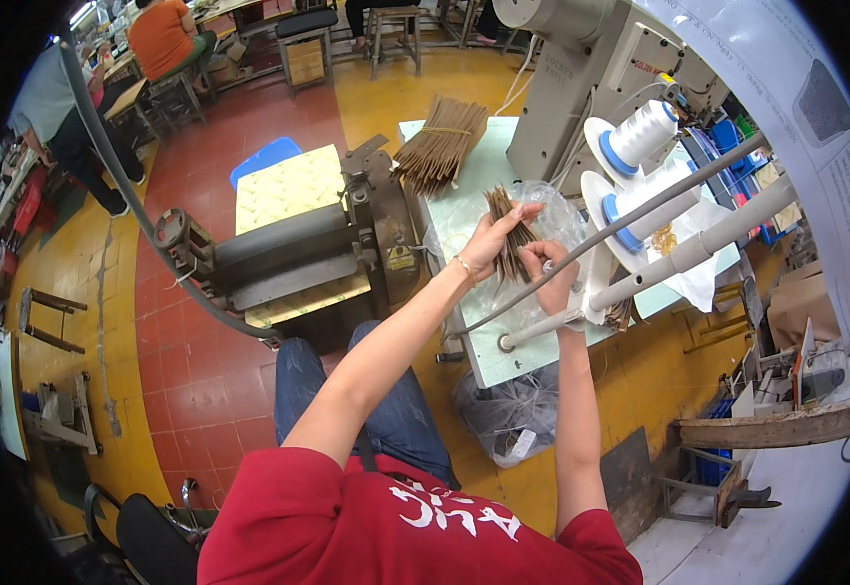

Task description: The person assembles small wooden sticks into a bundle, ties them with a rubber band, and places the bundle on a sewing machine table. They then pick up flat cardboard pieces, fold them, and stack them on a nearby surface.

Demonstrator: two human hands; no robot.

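Note:
A small stack of thin brown pieces (pixel 516 261), perhaps leather or card, is held upright over the pale green tabletop (pixel 491 363). My left hand (pixel 488 242) is wrapped round its upper left side, thumb across the pieces. At the lower right side, my right hand (pixel 549 280) has its fingers bent and pinched against the edges of the stack. Farther back on the table lies a larger fanned bundle of similar brown strips (pixel 442 144), with a band around it. Crumpled clear plastic (pixel 563 210) lies beneath and behind my hands.
White thread spools (pixel 639 136) and a grey sewing machine (pixel 566 83) stand right of my hands. A metal pole (pixel 693 255) crosses close to my right wrist. A roller machine (pixel 289 252) with a yellow sheet stands left. A plastic bag (pixel 513 414) hangs below the table edge.

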